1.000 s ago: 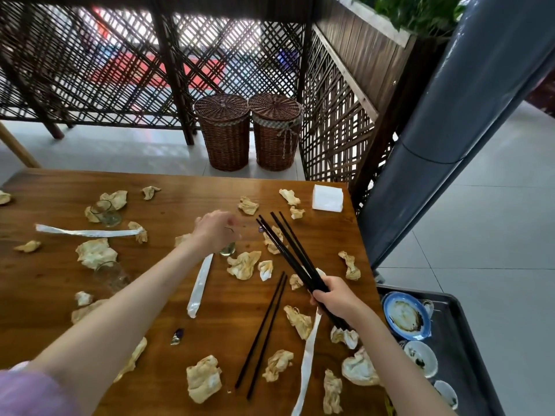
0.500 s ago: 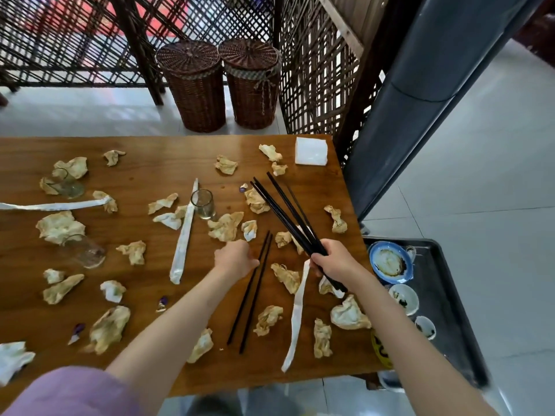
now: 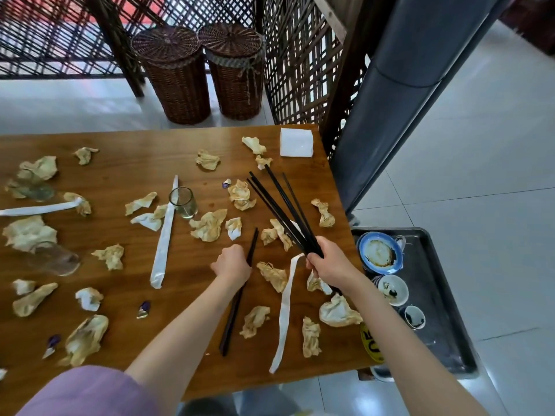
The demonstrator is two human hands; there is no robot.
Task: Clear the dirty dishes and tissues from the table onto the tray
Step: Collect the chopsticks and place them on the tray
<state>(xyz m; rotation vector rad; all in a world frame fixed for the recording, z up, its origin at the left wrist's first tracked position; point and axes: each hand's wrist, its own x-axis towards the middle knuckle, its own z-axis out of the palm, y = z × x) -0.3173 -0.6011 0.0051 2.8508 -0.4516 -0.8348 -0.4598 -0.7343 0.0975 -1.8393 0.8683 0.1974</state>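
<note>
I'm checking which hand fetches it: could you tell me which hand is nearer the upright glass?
Left. The left hand is below-right of the upright glass; the right hand is farther right.

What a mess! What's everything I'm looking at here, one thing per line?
crumpled tissues: many, stained yellowish-white, scattered over the table
table: one, brown wood
paper sleeves: three, white, lying flat among the tissues
glasses: three, clear; one upright mid-table, two at the left
napkin stack: one, white, far right corner
loose chopsticks: one pair, black, on the table
chopstick bundle: several, black, in the right hand
tray: one, dark, right of the table
dishes: three seen, dirty, on the tray
wicker baskets: two, brown, on the floor
left hand: grips the loose chopsticks
right hand: grips the bundle
</note>
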